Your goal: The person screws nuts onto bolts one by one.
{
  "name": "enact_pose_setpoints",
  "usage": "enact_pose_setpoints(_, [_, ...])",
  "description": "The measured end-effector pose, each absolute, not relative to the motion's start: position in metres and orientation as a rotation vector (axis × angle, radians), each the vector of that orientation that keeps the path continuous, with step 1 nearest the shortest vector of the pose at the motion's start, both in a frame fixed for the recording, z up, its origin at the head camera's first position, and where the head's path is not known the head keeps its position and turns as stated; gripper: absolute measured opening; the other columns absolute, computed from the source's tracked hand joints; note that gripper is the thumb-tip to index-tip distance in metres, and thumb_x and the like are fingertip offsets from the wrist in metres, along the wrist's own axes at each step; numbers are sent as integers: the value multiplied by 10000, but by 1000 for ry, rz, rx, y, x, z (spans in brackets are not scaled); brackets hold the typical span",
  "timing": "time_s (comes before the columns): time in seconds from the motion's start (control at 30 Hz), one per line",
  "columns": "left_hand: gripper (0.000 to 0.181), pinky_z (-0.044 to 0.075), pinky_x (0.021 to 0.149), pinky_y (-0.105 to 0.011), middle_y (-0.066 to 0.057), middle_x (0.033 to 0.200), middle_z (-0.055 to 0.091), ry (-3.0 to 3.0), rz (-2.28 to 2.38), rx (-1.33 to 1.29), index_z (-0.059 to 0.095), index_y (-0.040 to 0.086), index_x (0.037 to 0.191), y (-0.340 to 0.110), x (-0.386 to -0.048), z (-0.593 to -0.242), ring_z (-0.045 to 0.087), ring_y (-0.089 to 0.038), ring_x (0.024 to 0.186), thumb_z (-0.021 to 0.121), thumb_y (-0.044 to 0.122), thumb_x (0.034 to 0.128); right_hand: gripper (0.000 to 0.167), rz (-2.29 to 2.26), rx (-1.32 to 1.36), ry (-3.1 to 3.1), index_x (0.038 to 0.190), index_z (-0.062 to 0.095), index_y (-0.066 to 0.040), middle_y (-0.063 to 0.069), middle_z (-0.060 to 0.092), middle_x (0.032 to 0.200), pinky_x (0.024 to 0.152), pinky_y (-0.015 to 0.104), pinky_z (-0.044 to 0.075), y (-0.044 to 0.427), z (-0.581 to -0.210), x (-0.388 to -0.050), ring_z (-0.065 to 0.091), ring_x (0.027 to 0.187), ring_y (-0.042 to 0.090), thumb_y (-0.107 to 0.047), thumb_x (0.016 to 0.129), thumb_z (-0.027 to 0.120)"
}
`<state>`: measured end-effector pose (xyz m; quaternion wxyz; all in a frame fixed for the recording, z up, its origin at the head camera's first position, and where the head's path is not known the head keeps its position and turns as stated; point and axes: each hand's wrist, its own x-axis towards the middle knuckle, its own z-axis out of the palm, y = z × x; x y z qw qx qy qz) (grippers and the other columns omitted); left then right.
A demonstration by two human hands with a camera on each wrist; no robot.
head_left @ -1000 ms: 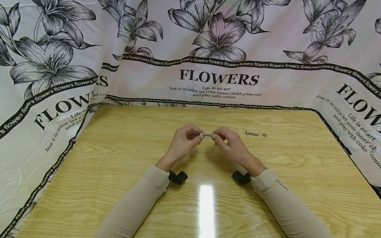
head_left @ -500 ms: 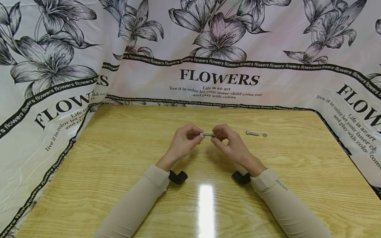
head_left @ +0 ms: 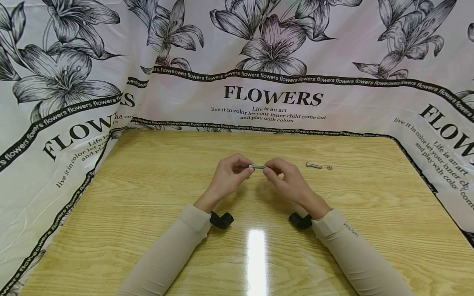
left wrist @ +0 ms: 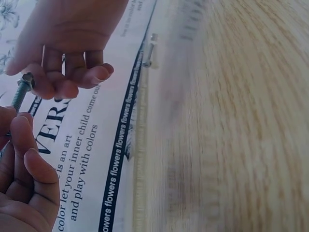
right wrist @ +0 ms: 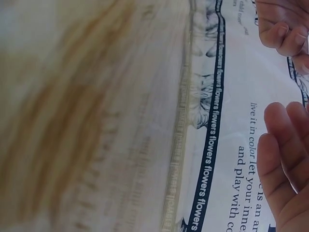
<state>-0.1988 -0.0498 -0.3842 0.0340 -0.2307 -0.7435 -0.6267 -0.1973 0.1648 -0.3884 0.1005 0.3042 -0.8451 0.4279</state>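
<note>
The bolt [head_left: 258, 167] lies crosswise between the two hands, raised above the bench [head_left: 177, 176]. The left hand [head_left: 228, 174] pinches one end between thumb and fingers; the right hand [head_left: 286, 176] pinches the nut [left wrist: 29, 81] at the other end, its remaining fingers curled. Fingertips cover both ends of the bolt from the head view, leaving the middle of the shank visible. On the bench, to the right of the right hand, lies a second bolt [head_left: 314, 165], with a loose nut [head_left: 329, 167] just beside its threaded end. Beige sleeves [head_left: 174, 248] reach to the wrists, each with a black mount [head_left: 221, 221]. Flower-printed cloth [head_left: 177, 96] hangs behind the bench and along its sides.
</note>
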Motion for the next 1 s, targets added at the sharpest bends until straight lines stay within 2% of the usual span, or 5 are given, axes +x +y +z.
enact_pose_setpoints(0.23, [100, 539, 651, -324, -121, 866, 686, -2268, -1956, -715, 672, 43, 989, -50, -199, -384, 621, -180, 693, 664, 38, 889, 338, 1326, 906, -2467, 1209, 527, -114, 7, 617, 951, 645, 355, 494, 165, -388, -196, 602, 747, 109, -122, 902, 668])
enact_pose_setpoints(0.53, [95, 536, 637, -322, -116, 844, 681, -2256, -1964, -733, 670, 38, 986, -50, -199, -384, 614, -175, 674, 662, 39, 891, 106, 1296, 953, -2421, 1054, 615, -102, 28, 647, 894, 695, 324, 500, 163, -388, -197, 593, 776, 120, -86, 954, 587])
enact_pose_setpoints(0.73, [99, 535, 647, -320, -114, 849, 685, -2268, -1954, -728, 675, 37, 992, -50, -198, -384, 622, -208, 690, 665, 63, 897, 103, 1305, 948, -2457, 1003, 630, -135, 89, 630, 893, 689, 364, 499, 165, -389, -198, 583, 766, 110, -131, 991, 528])
enact_pose_setpoints(0.87, [120, 526, 646, -297, -184, 874, 678, -2268, -1964, -740, 662, -19, 1008, -51, -193, -376, 623, -281, 710, 650, 33, 901, 137, 1305, 908, -2484, 1090, 616, -128, 50, 632, 917, 667, 372, 491, 165, -389, -198, 582, 762, 112, -186, 984, 552])
enact_pose_setpoints(1.0, [120, 509, 637, -267, -251, 877, 659, -2285, -1962, -746, 639, -81, 1003, -51, -183, -358, 612, -336, 714, 626, -35, 893, 308, 1312, 888, -2495, 1210, 538, -93, 36, 621, 966, 627, 345, 473, 164, -387, -196, 586, 742, 120, -147, 924, 640])
